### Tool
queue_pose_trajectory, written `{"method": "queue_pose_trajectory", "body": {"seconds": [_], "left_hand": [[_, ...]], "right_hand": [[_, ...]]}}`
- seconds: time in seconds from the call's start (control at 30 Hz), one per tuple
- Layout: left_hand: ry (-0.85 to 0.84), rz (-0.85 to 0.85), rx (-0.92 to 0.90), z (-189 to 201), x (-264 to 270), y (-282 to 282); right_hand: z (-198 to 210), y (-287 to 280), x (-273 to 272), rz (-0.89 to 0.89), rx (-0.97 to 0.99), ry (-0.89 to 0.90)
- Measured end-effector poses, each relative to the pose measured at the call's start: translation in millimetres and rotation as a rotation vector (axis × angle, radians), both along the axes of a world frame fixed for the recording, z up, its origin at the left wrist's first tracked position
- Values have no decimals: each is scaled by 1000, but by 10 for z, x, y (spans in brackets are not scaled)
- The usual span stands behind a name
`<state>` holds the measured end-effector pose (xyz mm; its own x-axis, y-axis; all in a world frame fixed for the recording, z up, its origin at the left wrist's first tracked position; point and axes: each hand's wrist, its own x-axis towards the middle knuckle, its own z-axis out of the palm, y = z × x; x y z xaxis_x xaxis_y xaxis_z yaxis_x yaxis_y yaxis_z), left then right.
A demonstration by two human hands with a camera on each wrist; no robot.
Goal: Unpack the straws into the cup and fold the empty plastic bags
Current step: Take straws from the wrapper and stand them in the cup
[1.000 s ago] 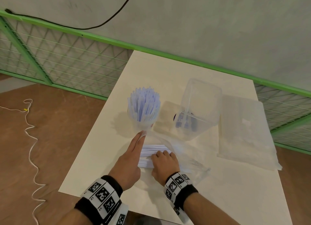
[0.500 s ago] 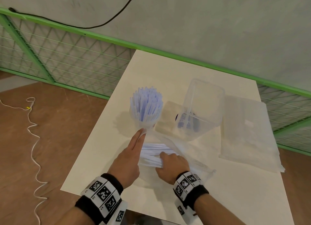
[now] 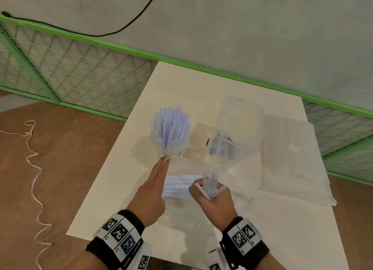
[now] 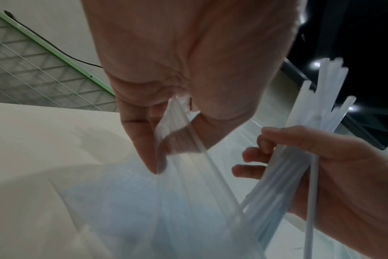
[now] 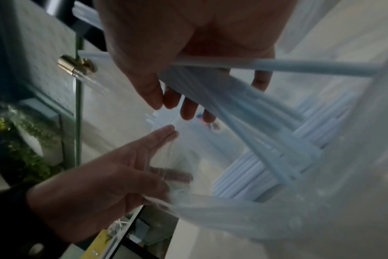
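A clear cup (image 3: pixel 171 151) packed with upright pale blue straws (image 3: pixel 170 128) stands left of the table's middle. In front of it lies a clear plastic bag (image 3: pixel 187 166) with white straws (image 3: pixel 179 186) still inside. My left hand (image 3: pixel 153 187) pinches the bag's mouth edge (image 4: pixel 166 122) between thumb and fingers and holds it apart. My right hand (image 3: pixel 212 197) grips a bundle of straws (image 3: pixel 210 183), raised and tilted up out of the bag's mouth. In the right wrist view the gripped bundle (image 5: pixel 244 108) crosses above the straws left in the bag (image 5: pixel 266 166).
A tall clear container (image 3: pixel 236 132) with dark items at its bottom stands right of the cup. A flat stack of clear plastic bags (image 3: pixel 292 160) lies at the table's right side. The white table (image 3: pixel 181 84) ends near my wrists; a green fence runs behind.
My right hand, which lay flat on the straws in the bag, has closed round a bundle and lifted it up out of the mouth. The left hand has stayed at the bag's edge.
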<state>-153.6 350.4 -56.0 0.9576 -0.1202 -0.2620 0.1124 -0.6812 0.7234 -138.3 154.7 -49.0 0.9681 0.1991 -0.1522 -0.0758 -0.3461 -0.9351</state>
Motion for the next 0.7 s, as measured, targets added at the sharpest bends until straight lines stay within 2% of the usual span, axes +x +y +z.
{"method": "queue_pose_trajectory", "body": {"seconds": [0.1, 0.37, 0.53, 0.63, 0.7], "left_hand": [[5, 4, -17, 2, 9, -10], [10, 5, -34, -3, 23, -9], [34, 7, -25, 2, 35, -10], [54, 8, -20, 1, 41, -17], [60, 9, -17, 0, 45, -18]], "right_hand": [[5, 21, -30, -42, 67, 65], [-20, -11, -11, -157, 122, 18], [12, -104, 28, -46, -94, -52], [-17, -169, 76, -70, -195, -2], [36, -218, 97, -73, -231, -39]]}}
